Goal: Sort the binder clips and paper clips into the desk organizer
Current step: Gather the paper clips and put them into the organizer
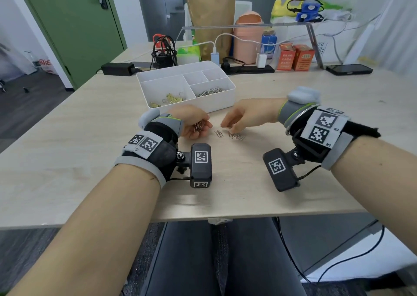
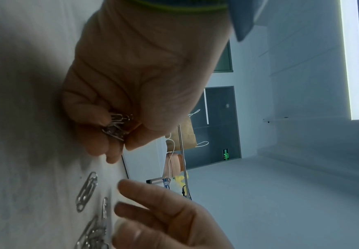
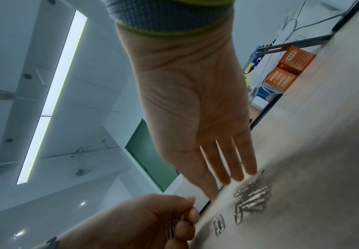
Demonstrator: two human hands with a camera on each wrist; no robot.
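A white desk organizer (image 1: 216, 106) stands on the table just beyond my hands. Yellow binder clips (image 1: 172, 98) lie in its left front compartment, a heap of silver paper clips (image 1: 209, 91) in the right one. My left hand (image 1: 198, 127) grips a small bunch of paper clips (image 2: 116, 126) in its curled fingers. A few loose paper clips (image 1: 234, 135) lie on the table (image 1: 90, 160) between my hands. My right hand (image 1: 234, 124) hovers over them with fingers (image 3: 225, 166) straight and spread, tips close to the clips (image 3: 251, 200), holding nothing.
Behind the organizer stand a black mesh pen cup (image 1: 163, 57), a pink bin (image 1: 248, 38), a paper bag (image 1: 211, 15), orange boxes (image 1: 295, 57), chargers with cables and a phone (image 1: 348, 69). The table's front edge (image 1: 203, 216) is close to my lap.
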